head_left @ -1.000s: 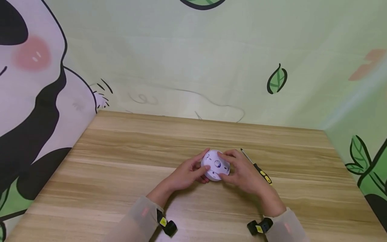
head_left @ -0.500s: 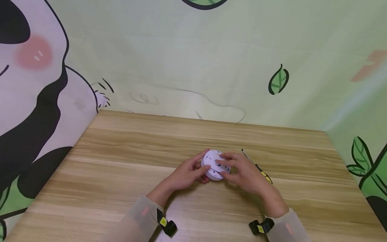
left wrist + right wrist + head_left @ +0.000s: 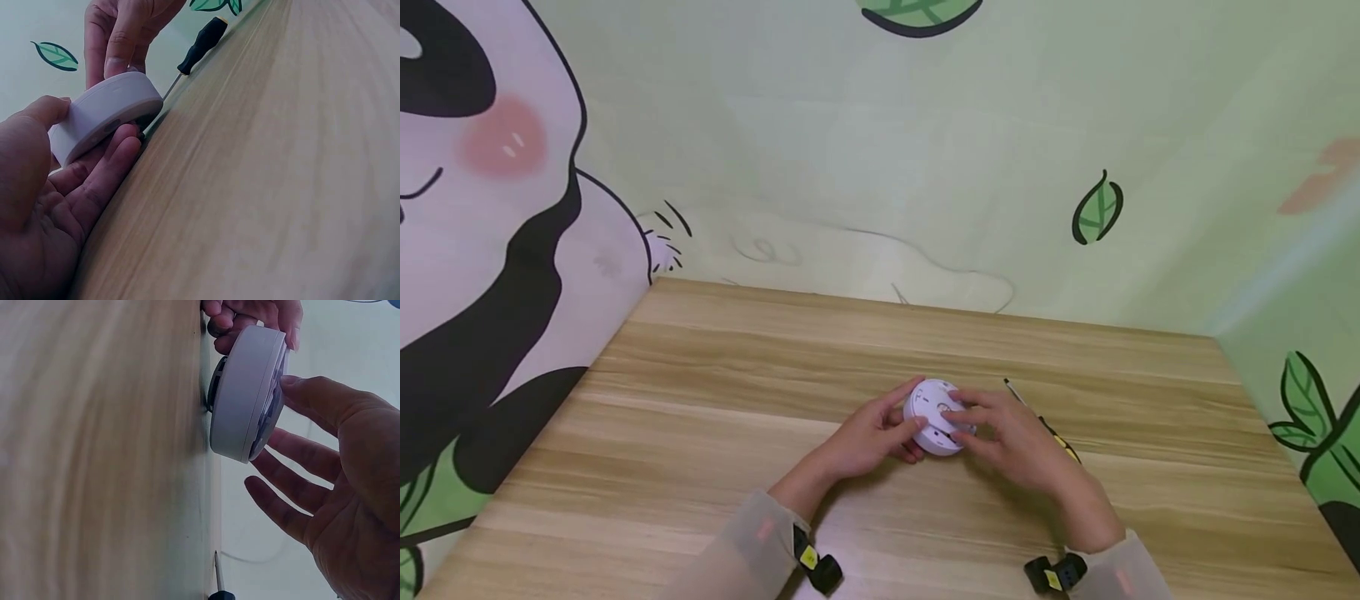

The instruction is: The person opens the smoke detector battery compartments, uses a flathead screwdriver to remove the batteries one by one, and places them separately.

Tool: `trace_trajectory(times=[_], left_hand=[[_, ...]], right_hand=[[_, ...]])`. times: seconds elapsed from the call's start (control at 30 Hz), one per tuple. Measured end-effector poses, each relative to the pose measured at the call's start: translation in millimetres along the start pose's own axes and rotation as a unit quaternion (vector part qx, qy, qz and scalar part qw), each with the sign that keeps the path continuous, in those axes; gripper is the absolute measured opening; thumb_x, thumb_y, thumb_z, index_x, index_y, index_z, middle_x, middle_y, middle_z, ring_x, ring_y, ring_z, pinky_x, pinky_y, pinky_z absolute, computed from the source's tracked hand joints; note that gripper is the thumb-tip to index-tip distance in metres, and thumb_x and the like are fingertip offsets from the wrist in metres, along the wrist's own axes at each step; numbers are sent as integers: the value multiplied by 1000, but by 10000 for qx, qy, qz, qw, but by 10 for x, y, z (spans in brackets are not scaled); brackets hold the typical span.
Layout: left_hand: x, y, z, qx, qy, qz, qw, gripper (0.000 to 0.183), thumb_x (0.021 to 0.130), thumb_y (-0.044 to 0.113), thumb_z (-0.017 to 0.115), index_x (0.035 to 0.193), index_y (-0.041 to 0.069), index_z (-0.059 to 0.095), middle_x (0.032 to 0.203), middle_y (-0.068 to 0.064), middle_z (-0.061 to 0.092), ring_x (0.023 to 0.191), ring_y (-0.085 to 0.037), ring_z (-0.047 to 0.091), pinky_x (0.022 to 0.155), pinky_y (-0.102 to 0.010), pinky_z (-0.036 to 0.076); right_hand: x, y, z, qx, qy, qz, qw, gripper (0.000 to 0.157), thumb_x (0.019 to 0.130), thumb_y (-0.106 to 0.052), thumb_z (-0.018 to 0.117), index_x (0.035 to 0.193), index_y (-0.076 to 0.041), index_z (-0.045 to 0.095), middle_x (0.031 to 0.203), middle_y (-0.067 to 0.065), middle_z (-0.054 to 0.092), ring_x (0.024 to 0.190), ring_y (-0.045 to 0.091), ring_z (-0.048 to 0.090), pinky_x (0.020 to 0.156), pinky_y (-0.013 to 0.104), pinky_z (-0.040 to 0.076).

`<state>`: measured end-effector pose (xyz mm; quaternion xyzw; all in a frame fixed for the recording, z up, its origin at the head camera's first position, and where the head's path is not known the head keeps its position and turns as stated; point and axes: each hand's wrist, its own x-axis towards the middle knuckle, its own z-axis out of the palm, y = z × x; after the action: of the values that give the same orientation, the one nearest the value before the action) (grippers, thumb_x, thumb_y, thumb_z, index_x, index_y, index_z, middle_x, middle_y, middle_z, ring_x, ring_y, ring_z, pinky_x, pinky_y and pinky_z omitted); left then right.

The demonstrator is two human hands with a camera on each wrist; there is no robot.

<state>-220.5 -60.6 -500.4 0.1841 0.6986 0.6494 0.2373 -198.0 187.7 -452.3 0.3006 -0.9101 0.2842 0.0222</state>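
Observation:
Between the hands, a round white smoke detector (image 3: 927, 406) is held just over the wooden table, its slotted flat side facing up. My left hand (image 3: 867, 435) grips its left edge, thumb on top and fingers curled underneath. My right hand (image 3: 1017, 435) has thumb and fingers at the edges of the cover (image 3: 272, 415) on that flat side. A dark gap shows between the cover and the body (image 3: 240, 394) in the right wrist view. Part of a dark grille (image 3: 216, 384) shows on the underside.
Just beyond the right hand, a screwdriver (image 3: 1063, 445) with a black and yellow handle lies on the table (image 3: 722, 358). A fabric backdrop (image 3: 820, 133) printed with a panda and leaves rises behind the table's far edge. Each wrist wears a small black camera (image 3: 826, 573).
The right hand's fingers have shifted across the flat side from its rim, and the cover's edge now stands slightly up. The left hand keeps its grip; the head view has tilted slightly.

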Motion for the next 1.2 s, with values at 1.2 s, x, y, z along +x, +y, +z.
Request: trace_trajectory(times=[1.2], left_hand=[[-3,-13,-15,25,-4,15,10000,68,106,22,60,165,26,26,107,-18,77,80,-22,76,79,-38,68]], right_hand=[[0,-24,20,347,57,266,9990,21,95,-14,75,116,-12,74,142,13,66,133,37,59,112,59,51]])
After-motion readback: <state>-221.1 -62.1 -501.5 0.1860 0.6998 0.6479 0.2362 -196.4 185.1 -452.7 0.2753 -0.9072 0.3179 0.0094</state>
